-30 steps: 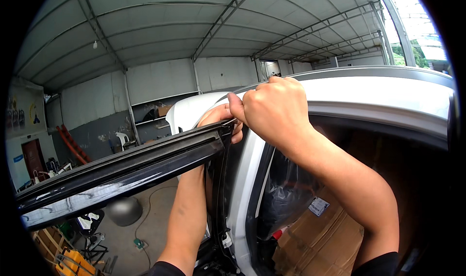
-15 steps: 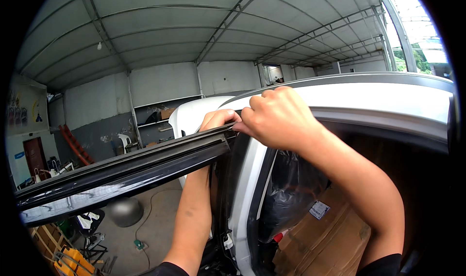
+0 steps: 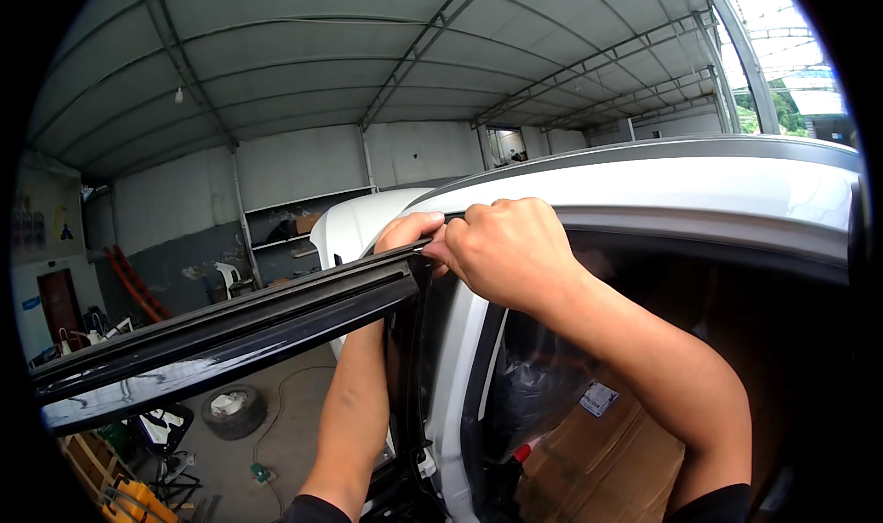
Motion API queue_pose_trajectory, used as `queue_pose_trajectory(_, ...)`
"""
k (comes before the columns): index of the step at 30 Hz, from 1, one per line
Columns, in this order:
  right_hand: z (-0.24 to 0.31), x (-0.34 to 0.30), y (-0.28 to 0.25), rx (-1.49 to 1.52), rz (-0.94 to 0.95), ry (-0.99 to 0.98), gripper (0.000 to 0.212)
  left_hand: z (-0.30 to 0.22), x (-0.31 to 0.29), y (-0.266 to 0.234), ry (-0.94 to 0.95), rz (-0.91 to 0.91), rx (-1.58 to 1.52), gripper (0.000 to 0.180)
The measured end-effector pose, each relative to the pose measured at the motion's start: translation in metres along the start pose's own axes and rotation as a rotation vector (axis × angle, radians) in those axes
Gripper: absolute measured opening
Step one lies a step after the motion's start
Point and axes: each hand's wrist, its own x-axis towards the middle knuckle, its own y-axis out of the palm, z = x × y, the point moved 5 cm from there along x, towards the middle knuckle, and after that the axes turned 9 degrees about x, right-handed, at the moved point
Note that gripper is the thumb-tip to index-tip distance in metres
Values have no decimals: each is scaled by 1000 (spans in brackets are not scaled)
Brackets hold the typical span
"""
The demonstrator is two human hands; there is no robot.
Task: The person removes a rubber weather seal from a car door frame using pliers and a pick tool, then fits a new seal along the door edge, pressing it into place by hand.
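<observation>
While the right elbow [image 3: 727, 402] is stuck way out to the right, the right hand [image 3: 515, 249] is balled up, thumb and fingers pinching the end of the black door frame [image 3: 248, 322], which runs in from the left and stops mid-scene beside the white car [image 3: 717, 184]. Left arm [image 3: 351, 413] goes up behind it, left hand [image 3: 403, 234] on the far side with the thumb up top; most of those fingers are hidden, so can't tell if that grip's closed. Inside the car, right side: big brown carton [image 3: 602, 463], can't see what's in it, plus crinkly dark plastic [image 3: 535, 376]. Farther off left, a tire [image 3: 241, 425] lies flat with something white [image 3: 228, 402] in its middle. Far wall [image 3: 303, 169] has a shelf [image 3: 276, 242] with a brown box [image 3: 306, 222] on it.
</observation>
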Motion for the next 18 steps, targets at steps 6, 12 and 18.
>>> queue_pose_trajectory(6,-10,3,3,16,-24,-57,41,0,5,5,-37,151,-69,35)
queue_pose_trajectory(12,-44,6,-21,435,-91,281,34,11,22,-1,106,451,-287,41)
queue_pose_trajectory(18,0,-3,13,467,-134,208,17,-9,9,-15,216,-10,202,44)
